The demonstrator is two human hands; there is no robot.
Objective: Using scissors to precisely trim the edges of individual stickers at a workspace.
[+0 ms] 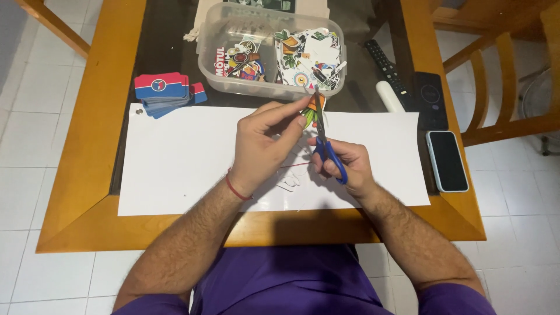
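A wooden bench (87, 175) with a dark glass middle stands on a white tiled floor (35, 87), with a wooden chair (501, 87) at its right side. A large white sheet of paper (175, 157) lies flat across the near part of the bench, and both forearms reach over it. Beyond the sheet sits a clear plastic box (271, 49) with two compartments, each full of colourful stickers. Left of the box lies a fanned stack of red and blue cards (165, 90), just touching the sheet's far edge. To the right of the box are a black remote control (385, 64), a white tube (389, 97) and a dark phone (430, 99), and nearer the bench's edge another phone in a pale case (447, 161) lies beside the sheet. The left hand (262, 146), a red cord around its wrist, pinches a small orange and green sticker (313, 108) between thumb and fingertips, above the far edge of the sheet. The right hand (344, 166) is clenched through the blue handles of a pair of scissors (324, 137), whose blades point away and meet the sticker. Small white paper scraps (289, 182) lie on the sheet under the hands.
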